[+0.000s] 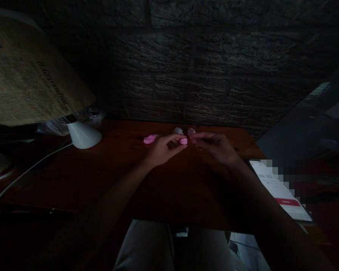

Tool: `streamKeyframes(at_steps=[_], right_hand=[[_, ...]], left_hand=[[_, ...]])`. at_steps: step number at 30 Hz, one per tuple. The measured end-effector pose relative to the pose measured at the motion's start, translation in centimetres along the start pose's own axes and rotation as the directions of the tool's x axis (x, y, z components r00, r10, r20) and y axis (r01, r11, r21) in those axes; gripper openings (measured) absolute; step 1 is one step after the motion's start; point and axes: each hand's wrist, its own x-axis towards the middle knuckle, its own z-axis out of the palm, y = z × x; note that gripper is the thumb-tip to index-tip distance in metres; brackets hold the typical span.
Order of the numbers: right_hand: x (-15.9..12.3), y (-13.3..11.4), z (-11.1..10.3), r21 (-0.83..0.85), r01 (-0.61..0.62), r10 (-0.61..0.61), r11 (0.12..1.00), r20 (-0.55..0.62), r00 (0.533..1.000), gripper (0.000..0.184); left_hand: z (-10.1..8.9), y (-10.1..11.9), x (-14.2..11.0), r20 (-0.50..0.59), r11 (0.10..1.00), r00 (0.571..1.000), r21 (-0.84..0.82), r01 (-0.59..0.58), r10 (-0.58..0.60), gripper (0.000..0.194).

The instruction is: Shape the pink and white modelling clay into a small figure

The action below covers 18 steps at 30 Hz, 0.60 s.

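Note:
In my left hand (165, 148), a small bright pink piece (183, 141) is pinched between thumb and fingertips; it looks soft, like modelling clay. My right hand (216, 145) is just to its right, thumb and index finger pressed together. Whatever those fingertips may hold is too small and dark to make out. Beyond them lies a pale pink lump (191, 131), close to the right fingertips. A whitish lump (177, 131) sits behind my left hand, which partly covers it. Left of that hand is a flat, bright pink piece (150, 139) on the wooden table (169, 188).
A white lamp base (84, 134) with a newsprint-patterned shade (31, 71) and a white cord (31, 169) stands at the left. A phone showing a timer (279, 192) lies by my right forearm. A dark brick wall (169, 75) rises behind the table.

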Motion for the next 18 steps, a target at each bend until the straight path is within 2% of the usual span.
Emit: streamKeyframes(at_steps=[7, 18], right_hand=[[0.0, -0.4, 0.1, -0.014, -0.046, 0.047, 0.999, 0.030, 0.998, 0.043], [-0.1, -1.1, 0.6, -0.052, -0.032, 0.033, 0.998, 0.022, 0.999, 0.054]], left_hand=[[0.0, -0.2, 0.0, 0.000, 1.000, 1.000, 0.018, -0.005, 0.005, 0.017], [0.2, -0.1, -0.1, -0.003, 1.000, 1.000, 0.012, -0.005, 0.005, 0.016]])
